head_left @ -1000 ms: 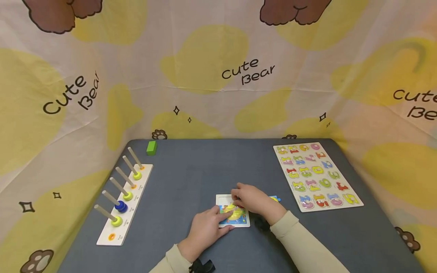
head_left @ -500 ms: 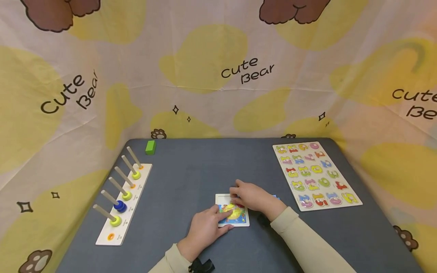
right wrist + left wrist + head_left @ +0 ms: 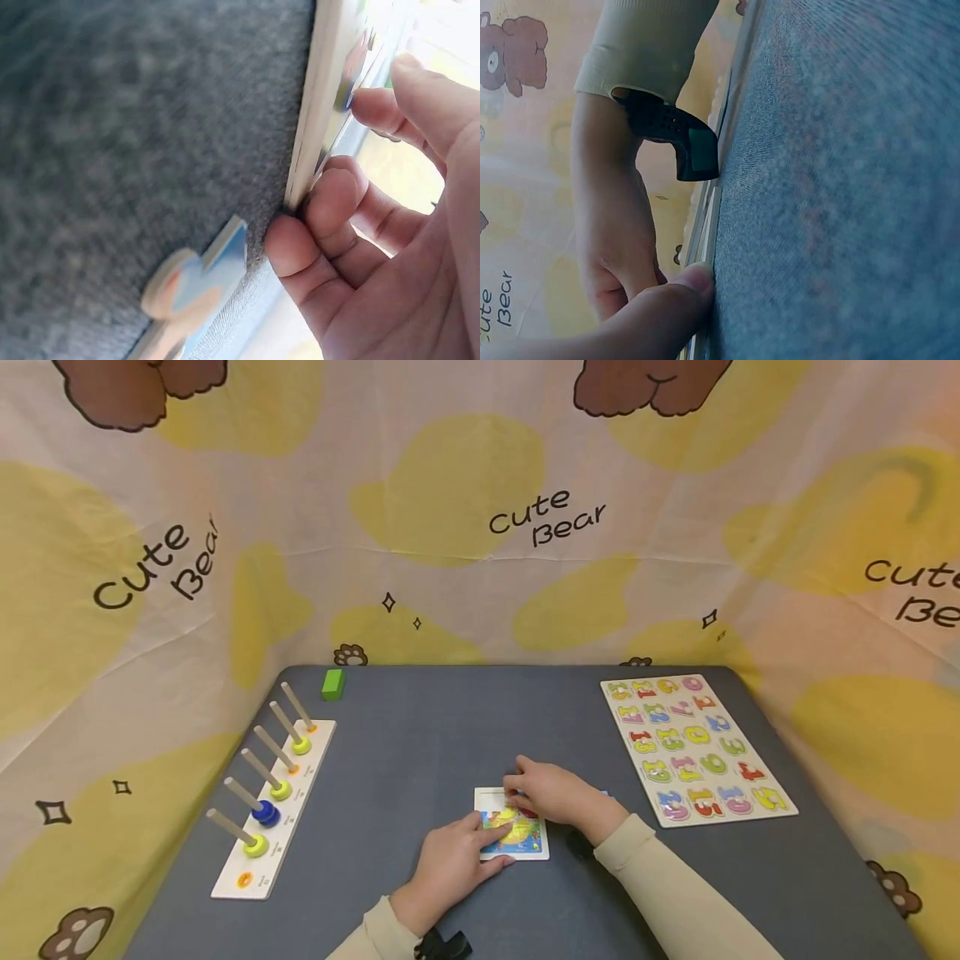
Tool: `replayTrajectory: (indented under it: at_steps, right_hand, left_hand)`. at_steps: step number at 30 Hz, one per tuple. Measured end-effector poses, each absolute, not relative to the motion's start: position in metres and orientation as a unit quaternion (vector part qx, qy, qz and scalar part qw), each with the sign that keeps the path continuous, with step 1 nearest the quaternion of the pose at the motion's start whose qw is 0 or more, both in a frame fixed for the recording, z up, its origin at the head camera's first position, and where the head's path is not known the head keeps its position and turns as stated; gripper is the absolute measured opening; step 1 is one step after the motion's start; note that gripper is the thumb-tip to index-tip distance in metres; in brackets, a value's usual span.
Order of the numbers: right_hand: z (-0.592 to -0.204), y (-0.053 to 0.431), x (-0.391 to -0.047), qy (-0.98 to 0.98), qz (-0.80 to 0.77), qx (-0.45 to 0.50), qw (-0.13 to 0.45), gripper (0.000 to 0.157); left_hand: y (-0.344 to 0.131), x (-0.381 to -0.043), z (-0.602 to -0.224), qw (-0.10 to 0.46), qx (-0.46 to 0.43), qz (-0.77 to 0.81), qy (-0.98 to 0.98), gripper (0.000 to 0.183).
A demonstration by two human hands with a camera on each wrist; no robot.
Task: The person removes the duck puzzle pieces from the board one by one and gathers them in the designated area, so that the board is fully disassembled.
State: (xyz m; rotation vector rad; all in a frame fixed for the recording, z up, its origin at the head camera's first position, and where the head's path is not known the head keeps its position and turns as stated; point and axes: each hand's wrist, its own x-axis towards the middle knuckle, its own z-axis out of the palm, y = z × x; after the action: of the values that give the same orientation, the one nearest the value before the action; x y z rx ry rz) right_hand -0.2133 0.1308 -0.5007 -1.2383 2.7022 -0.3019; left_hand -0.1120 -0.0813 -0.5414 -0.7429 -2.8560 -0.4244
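Note:
In the head view a small jigsaw puzzle [image 3: 534, 846] in a white frame lies on the table, with a yellow shape on a blue ground. My left hand [image 3: 450, 860] steadies it from the near left: the index finger lies straight over the picture, and the thumb [image 3: 697, 279] touches the frame's near edge. Over the upper right part my right hand [image 3: 551, 793] has its fingers curled, thumb and index seeming to pinch a puzzle piece mostly hidden beneath them. Its other fingers [image 3: 292, 244] rest by the frame's side. A loose puzzle piece [image 3: 199, 289] lies beside the frame.
At the left stands a white peg board [image 3: 300, 793] with upright rods and yellow and blue rings. Behind it is a green block [image 3: 333, 685]. A white number board [image 3: 712, 789] lies at the right. Patterned cloth [image 3: 450, 485] hangs around the dark table [image 3: 420, 727].
My right hand has shifted very slightly left, and its wrist now covers more of the loose piece on the right. The left hand and the frame stay in place.

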Motion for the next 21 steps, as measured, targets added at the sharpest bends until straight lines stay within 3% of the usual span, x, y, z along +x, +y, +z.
replayTrajectory:
  at_steps: [21]
  right_hand:
    - [-0.5000, 0.1295, -0.2186, 0.897, -0.123, -0.409, 0.114, 0.006]
  left_hand:
    - [-0.0821, -0.1126, -0.5397, 0.071, -0.257, -0.139, -0.954, 0.048]
